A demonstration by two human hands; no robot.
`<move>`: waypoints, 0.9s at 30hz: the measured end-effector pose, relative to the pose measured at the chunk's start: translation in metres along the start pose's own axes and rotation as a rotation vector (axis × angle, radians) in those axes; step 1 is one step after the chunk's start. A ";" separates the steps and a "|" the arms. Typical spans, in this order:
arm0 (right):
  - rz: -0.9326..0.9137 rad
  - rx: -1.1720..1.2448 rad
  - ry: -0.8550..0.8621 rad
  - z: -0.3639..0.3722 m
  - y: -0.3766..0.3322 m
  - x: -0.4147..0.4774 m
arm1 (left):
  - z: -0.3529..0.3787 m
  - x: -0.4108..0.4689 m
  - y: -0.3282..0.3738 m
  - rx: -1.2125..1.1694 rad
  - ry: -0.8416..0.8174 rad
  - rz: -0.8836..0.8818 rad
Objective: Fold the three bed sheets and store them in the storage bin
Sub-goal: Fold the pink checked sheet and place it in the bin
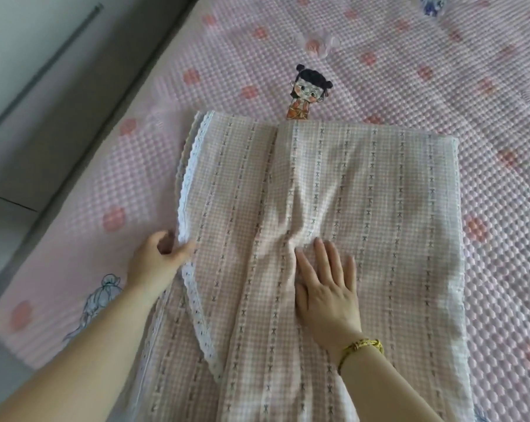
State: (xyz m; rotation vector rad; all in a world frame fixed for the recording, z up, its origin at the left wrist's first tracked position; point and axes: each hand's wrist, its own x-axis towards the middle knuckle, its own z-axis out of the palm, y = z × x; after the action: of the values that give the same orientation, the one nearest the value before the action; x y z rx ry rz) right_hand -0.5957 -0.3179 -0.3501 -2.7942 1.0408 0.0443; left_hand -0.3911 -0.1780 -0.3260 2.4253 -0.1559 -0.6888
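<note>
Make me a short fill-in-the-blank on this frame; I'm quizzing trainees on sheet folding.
1. The left hand pinches the sheet's white ____ edge.
2. The right hand lies ____ on the checked sheet.
3. A gold bracelet circles the ____ wrist.

Missing words: lace; flat; right

1. Sheet (349, 184): thin woven cloth in a fine pink-and-white check, matt, softly creased.
2. Lace trim (187, 178) on the sheet's left edge: white openwork, scalloped.
3. Bed cover (410, 71): pink puckered cloth, bumpy and matt, with printed figures.
4. Bracelet (362, 345): shiny gold-coloured metal.
5. Floor (29, 71), far left: smooth, grey, faintly glossy.
</note>
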 end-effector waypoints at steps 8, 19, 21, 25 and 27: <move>-0.009 0.032 -0.285 -0.006 0.003 0.012 | 0.001 -0.027 0.033 -0.443 -0.295 0.139; 0.685 1.276 0.005 -0.089 0.048 0.023 | 0.099 -0.083 0.076 0.127 -0.706 0.529; 0.502 0.964 -0.041 -0.091 0.037 0.038 | 0.101 -0.087 0.071 0.195 -0.645 0.620; -0.012 0.333 -0.063 -0.084 -0.012 0.078 | 0.089 -0.103 0.045 0.115 -0.534 0.715; -0.145 0.114 -0.082 -0.070 -0.035 0.099 | 0.076 -0.113 0.032 0.086 -0.428 0.654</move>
State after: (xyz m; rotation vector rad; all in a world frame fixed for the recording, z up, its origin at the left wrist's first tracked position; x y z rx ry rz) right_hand -0.4997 -0.3670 -0.2844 -2.7303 0.7947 0.0792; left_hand -0.5256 -0.2137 -0.3094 2.0711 -1.1081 -0.8750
